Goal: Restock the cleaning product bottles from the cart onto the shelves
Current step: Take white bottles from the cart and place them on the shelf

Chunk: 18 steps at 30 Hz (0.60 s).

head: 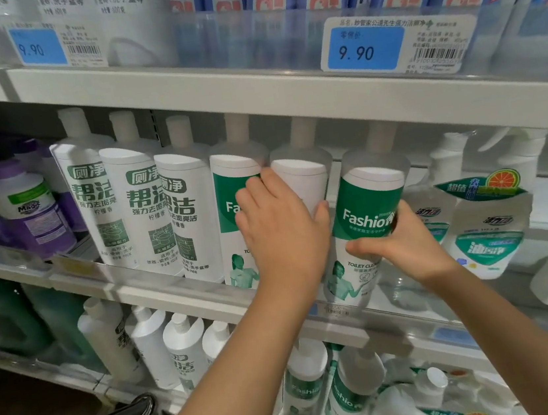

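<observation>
Head view: the right hand is holding the green-and-white Fashion toilet cleaner bottle at mid-body, its grip wrapping the label with the thumb in front. The bottle is standing at the front of the middle shelf.

The left hand is lying flat just to its left, grip wide, fingers straight against the neighbouring white bottle.

The bottles are smooth plastic cylinders with pale necks. A blue price tag reading 9.90 is hanging on the shelf above.

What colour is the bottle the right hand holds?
Green and white bottle, head view.
</observation>
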Each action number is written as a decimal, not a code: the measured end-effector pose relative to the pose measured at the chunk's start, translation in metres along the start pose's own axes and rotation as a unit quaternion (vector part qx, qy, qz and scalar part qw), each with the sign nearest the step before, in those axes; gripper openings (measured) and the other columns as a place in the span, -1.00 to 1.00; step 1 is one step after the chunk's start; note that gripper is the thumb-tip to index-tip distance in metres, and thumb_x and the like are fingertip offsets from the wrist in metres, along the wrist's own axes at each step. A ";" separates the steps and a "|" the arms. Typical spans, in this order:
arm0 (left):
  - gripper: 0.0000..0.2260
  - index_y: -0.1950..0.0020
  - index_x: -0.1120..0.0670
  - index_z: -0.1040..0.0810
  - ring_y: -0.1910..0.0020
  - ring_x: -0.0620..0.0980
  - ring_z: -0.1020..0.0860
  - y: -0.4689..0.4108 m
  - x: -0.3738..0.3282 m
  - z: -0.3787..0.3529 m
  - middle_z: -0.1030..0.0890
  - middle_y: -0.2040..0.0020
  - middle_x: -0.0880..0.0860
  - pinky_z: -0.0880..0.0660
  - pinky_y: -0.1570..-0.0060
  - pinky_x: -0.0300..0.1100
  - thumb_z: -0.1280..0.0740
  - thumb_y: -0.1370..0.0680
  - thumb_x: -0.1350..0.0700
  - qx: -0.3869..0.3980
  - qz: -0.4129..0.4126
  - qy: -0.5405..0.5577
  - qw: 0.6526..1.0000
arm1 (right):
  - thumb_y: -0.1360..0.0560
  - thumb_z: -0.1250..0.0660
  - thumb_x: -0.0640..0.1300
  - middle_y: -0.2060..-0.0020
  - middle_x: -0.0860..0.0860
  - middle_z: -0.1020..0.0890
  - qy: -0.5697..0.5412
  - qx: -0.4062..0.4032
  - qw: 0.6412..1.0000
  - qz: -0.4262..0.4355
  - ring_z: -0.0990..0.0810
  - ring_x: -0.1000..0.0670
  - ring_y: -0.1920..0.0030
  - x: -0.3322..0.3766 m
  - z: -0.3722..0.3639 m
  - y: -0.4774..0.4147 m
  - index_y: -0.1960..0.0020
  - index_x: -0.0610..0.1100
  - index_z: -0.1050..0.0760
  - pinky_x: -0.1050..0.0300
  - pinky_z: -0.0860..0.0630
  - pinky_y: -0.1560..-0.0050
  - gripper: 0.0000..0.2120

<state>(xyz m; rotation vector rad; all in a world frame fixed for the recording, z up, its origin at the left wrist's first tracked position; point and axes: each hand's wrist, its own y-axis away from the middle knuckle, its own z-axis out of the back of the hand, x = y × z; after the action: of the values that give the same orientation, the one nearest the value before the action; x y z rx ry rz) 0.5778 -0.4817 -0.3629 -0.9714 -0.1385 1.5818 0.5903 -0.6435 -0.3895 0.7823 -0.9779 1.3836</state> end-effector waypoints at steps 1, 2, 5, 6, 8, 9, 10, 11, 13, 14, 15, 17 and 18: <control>-0.37 -0.35 0.21 -0.32 -0.15 0.14 -0.36 -0.003 0.003 0.002 -0.43 -0.21 0.16 -0.31 -0.09 -0.03 -0.38 -0.44 -0.13 -0.026 -0.020 -0.013 0.999 | -0.24 -0.58 -0.25 0.03 0.13 -0.59 0.001 -0.005 1.000 -0.001 -0.56 0.17 0.03 0.001 0.000 0.002 -0.20 -0.08 -0.35 0.27 -0.44 0.13 -0.36; -0.35 -0.33 0.22 -0.35 -0.12 0.16 -0.40 -0.007 0.006 0.003 -0.45 -0.20 0.17 -0.33 -0.05 -0.02 -0.43 -0.40 -0.12 -0.054 -0.047 -0.027 0.997 | -0.25 -0.58 -0.25 0.03 0.15 -0.57 0.009 -0.009 1.000 -0.003 -0.54 0.19 0.04 0.001 -0.001 0.005 -0.18 -0.05 -0.33 0.29 -0.41 0.14 -0.37; -0.41 -0.18 0.18 -0.45 0.00 0.18 -0.45 -0.018 0.012 0.003 -0.52 -0.09 0.16 -0.22 0.07 -0.08 -0.52 -0.29 -0.10 -0.100 -0.125 -0.055 0.986 | -0.20 -0.62 -0.20 -0.02 0.09 -0.55 0.060 -0.020 0.998 -0.022 -0.52 0.07 0.00 -0.004 -0.008 0.010 -0.17 -0.03 -0.32 0.18 -0.42 -0.01 -0.33; -0.43 -0.13 0.16 -0.47 0.01 0.17 -0.45 -0.021 0.013 0.004 -0.54 -0.06 0.14 -0.18 0.10 -0.10 -0.53 -0.27 -0.11 -0.098 -0.141 -0.060 0.983 | -0.18 -0.63 -0.17 -0.04 0.05 -0.56 0.072 -0.028 0.997 -0.029 -0.52 0.03 -0.03 -0.005 -0.010 0.011 -0.16 -0.04 -0.32 0.13 -0.44 -0.06 -0.31; -0.44 -0.08 0.14 -0.50 0.01 0.17 -0.47 -0.025 0.014 0.005 -0.56 0.00 0.11 -0.15 0.11 -0.11 -0.55 -0.24 -0.14 -0.092 -0.156 -0.067 0.981 | -0.15 -0.64 -0.14 -0.08 -0.01 -0.58 0.083 -0.048 0.995 -0.039 -0.55 -0.03 -0.07 -0.009 -0.015 0.010 -0.14 -0.04 -0.32 -0.01 -0.50 -0.16 -0.31; -0.44 -0.06 0.14 -0.51 0.01 0.17 -0.48 -0.026 0.014 0.005 -0.57 0.02 0.10 -0.15 0.11 -0.11 -0.55 -0.22 -0.14 -0.092 -0.157 -0.069 0.981 | -0.14 -0.65 -0.14 -0.08 -0.02 -0.59 0.085 -0.058 0.994 -0.040 -0.56 -0.05 -0.08 -0.010 -0.018 0.010 -0.12 -0.03 -0.32 -0.07 -0.51 -0.17 -0.31; -0.43 -0.05 0.14 -0.51 0.02 0.17 -0.48 -0.026 0.014 0.005 -0.57 0.04 0.10 -0.15 0.12 -0.11 -0.56 -0.21 -0.15 -0.093 -0.158 -0.069 0.981 | -0.14 -0.65 -0.13 -0.08 -0.02 -0.60 0.084 -0.064 0.994 -0.041 -0.57 -0.06 -0.08 -0.011 -0.020 0.009 -0.11 -0.02 -0.32 -0.10 -0.52 -0.17 -0.32; -0.43 -0.03 0.15 -0.52 0.03 0.17 -0.49 -0.025 0.013 0.005 -0.57 0.06 0.10 -0.15 0.12 -0.11 -0.57 -0.20 -0.15 -0.096 -0.157 -0.068 0.980 | -0.14 -0.64 -0.13 -0.06 -0.01 -0.60 0.085 -0.068 0.993 -0.039 -0.58 -0.06 -0.07 -0.010 -0.024 0.009 -0.10 0.00 -0.32 -0.11 -0.52 -0.16 -0.33; -0.41 -0.01 0.17 -0.51 0.05 0.16 -0.48 -0.025 0.014 0.003 -0.57 0.08 0.10 -0.16 0.13 -0.11 -0.57 -0.18 -0.16 -0.112 -0.158 -0.065 0.979 | -0.16 -0.63 -0.10 -0.04 0.02 -0.59 0.096 -0.070 0.992 -0.033 -0.58 -0.05 -0.07 -0.008 -0.029 0.009 -0.09 0.03 -0.31 -0.08 -0.53 -0.15 -0.35; -0.40 -0.01 0.17 -0.50 0.05 0.15 -0.47 -0.025 0.015 0.001 -0.56 0.08 0.10 -0.16 0.13 -0.12 -0.57 -0.18 -0.17 -0.121 -0.160 -0.064 0.978 | -0.17 -0.63 -0.09 -0.04 0.03 -0.59 0.100 -0.072 0.992 -0.029 -0.57 -0.04 -0.07 -0.007 -0.031 0.009 -0.09 0.03 -0.31 -0.06 -0.53 -0.14 -0.35; -0.39 -0.02 0.18 -0.50 0.04 0.14 -0.44 -0.025 0.017 0.000 -0.56 0.08 0.11 -0.17 0.12 -0.12 -0.57 -0.18 -0.18 -0.129 -0.165 -0.063 0.976 | -0.17 -0.62 -0.09 -0.04 0.03 -0.59 0.103 -0.073 0.992 -0.028 -0.57 -0.04 -0.07 -0.007 -0.033 0.009 -0.09 0.04 -0.31 -0.05 -0.53 -0.14 -0.36; -0.38 -0.05 0.18 -0.49 0.01 0.10 -0.36 -0.025 0.021 -0.003 -0.56 0.06 0.12 -0.17 0.11 -0.11 -0.54 -0.21 -0.20 -0.134 -0.180 -0.063 0.972 | -0.18 -0.62 -0.08 -0.07 0.02 -0.60 0.107 -0.074 0.991 -0.026 -0.57 -0.04 -0.08 -0.007 -0.033 0.009 -0.11 0.02 -0.33 -0.05 -0.52 -0.15 -0.37; -0.38 -0.06 0.18 -0.49 0.01 0.09 -0.33 -0.025 0.022 -0.003 -0.56 0.05 0.12 -0.17 0.11 -0.10 -0.53 -0.22 -0.21 -0.134 -0.185 -0.067 0.971 | -0.19 -0.62 -0.07 -0.08 0.01 -0.60 0.110 -0.076 0.991 -0.023 -0.58 -0.05 -0.08 -0.007 -0.033 0.009 -0.14 -0.01 -0.35 -0.06 -0.52 -0.15 -0.36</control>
<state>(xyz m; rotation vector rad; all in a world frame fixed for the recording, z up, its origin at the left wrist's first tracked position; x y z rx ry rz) 0.6006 -0.4572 -0.3614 -0.9780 -0.6062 1.3006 0.5847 -0.6159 -0.4107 0.5240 -0.8743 1.3076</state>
